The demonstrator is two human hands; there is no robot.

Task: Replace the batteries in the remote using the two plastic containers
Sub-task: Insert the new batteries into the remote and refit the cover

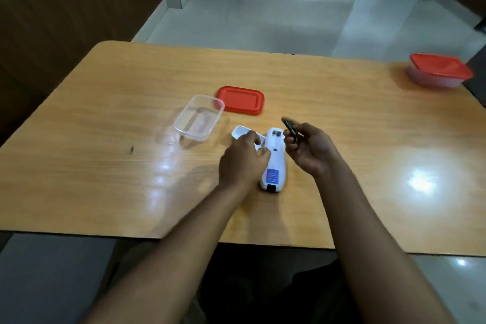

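Note:
A white remote [273, 166] lies face down mid-table with its battery bay uncovered at the far end. My left hand [243, 159] rests against its left side, fingers over the white battery cover [240, 132]. My right hand [309, 148] hovers just right of the remote, pinching a dark battery [289, 126]; whether a second one is in the palm I cannot tell. An open clear plastic container [199, 117] stands to the left, looking empty, with its red lid [239, 100] lying beside it. A second clear container with a red lid on [439, 70] sits far right.
The wooden table [105, 166] has its near edge right in front of my body. A small dark speck [131, 149] lies at the left. Beyond the far edge is a tiled floor [263, 16] with furniture on castors.

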